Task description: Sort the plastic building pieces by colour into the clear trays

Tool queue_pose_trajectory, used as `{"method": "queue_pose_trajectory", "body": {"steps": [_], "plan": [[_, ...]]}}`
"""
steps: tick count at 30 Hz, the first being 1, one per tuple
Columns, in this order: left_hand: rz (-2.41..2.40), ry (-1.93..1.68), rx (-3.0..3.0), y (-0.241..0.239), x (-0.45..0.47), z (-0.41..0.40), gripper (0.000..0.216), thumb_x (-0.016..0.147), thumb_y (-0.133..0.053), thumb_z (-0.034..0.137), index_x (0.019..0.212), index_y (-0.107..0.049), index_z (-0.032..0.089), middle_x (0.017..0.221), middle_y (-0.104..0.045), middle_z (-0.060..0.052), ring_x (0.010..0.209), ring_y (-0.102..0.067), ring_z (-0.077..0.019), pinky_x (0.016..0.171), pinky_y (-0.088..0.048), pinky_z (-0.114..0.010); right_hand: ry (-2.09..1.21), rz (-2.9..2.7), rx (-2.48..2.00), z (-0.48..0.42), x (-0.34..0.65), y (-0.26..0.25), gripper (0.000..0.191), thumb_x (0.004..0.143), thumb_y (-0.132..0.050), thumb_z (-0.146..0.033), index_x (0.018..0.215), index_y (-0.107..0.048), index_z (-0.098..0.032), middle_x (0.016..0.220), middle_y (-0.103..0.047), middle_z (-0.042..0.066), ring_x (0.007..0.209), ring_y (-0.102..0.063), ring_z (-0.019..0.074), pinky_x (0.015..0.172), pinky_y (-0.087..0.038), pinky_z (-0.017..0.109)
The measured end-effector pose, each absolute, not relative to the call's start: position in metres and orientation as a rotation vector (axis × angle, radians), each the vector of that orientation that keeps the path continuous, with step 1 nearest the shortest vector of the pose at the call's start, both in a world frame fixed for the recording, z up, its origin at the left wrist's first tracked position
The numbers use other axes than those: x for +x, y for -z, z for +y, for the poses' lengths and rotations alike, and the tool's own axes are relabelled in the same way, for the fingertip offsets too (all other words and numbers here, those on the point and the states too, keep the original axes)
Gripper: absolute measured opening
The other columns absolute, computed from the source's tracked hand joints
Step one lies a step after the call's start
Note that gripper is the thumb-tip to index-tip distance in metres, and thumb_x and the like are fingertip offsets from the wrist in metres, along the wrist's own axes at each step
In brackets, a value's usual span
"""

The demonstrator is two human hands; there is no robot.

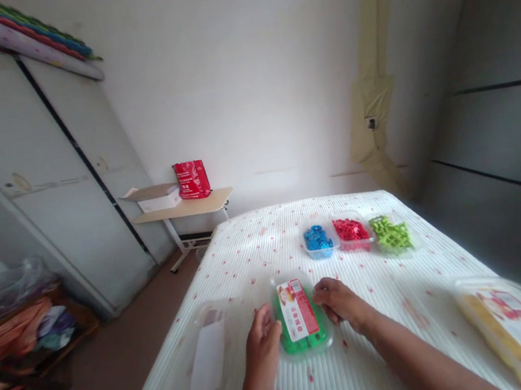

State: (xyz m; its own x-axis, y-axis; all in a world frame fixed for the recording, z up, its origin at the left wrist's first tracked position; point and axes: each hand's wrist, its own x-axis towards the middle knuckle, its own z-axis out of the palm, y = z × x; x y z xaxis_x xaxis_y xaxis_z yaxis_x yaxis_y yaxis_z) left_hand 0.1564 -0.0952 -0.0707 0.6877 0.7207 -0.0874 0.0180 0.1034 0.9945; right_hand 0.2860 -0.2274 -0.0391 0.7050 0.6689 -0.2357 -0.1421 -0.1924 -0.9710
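Observation:
A clear plastic box of green pieces (308,343) sits on the cloth in front of me, with a red and white label on its closed lid. My left hand (262,338) is at its left edge, fingers curled and thumb against the side. At the right edge my right hand (341,303) is closed, its fingertips pinching the rim. To the left of my left hand lies a clear lid (209,351) with a white label area. Fingertips under the rim are partly hidden.
Open boxes of blue pieces (318,240), red pieces (351,232) and light green pieces (391,235) stand in a row farther back. A box of yellow pieces (511,340) is at the near right. A side table (219,199) holds a red bag (192,181) and a white carton (160,201).

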Motion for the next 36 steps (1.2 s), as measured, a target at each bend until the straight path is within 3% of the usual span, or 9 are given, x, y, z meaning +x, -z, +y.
{"method": "queue_pose_trajectory", "body": {"steps": [8,15,29,36], "plan": [[0.675,-0.584,1.250,0.067,0.158,-0.100,0.038,0.054,-0.068,0.031,0.088,-0.059,0.017,0.098,-0.065,-0.008,0.098,-0.059,-0.0242,0.083,-0.045,-0.032,-0.773,-0.424,-1.622,-0.235,0.287,0.036,0.024,0.066,-0.052,-0.030,0.085,-0.050,-0.015,0.036,-0.041,-0.011,0.029,-0.032,0.0064,0.032,-0.018,0.020],[0.626,-0.562,1.209,0.077,0.163,-0.102,0.031,0.056,-0.070,0.034,0.077,-0.054,0.017,0.075,-0.058,0.002,0.076,-0.057,-0.0154,0.070,-0.044,-0.026,-0.772,-0.417,-1.673,-0.242,0.292,0.040,0.017,0.065,-0.052,-0.029,0.077,-0.046,-0.018,0.036,-0.041,-0.011,0.028,-0.033,0.0056,0.032,-0.017,0.019],[0.576,-0.587,1.326,0.070,0.159,-0.104,0.026,0.066,-0.061,0.042,0.071,-0.052,0.018,0.069,-0.053,0.002,0.069,-0.051,-0.0134,0.064,-0.041,-0.023,-0.756,-0.423,-1.754,-0.242,0.294,0.044,0.024,0.075,-0.048,-0.042,0.068,-0.045,-0.019,0.039,-0.043,-0.010,0.029,-0.035,0.0053,0.033,-0.020,0.019],[0.590,-0.536,1.445,0.074,0.161,-0.097,0.034,0.063,-0.060,0.049,0.059,-0.049,0.018,0.059,-0.050,0.004,0.061,-0.048,-0.0129,0.059,-0.039,-0.023,-0.775,-0.429,-1.722,-0.243,0.293,0.045,0.019,0.075,-0.050,-0.035,0.065,-0.044,-0.019,0.037,-0.042,-0.010,0.030,-0.035,0.0051,0.034,-0.023,0.018]]}}
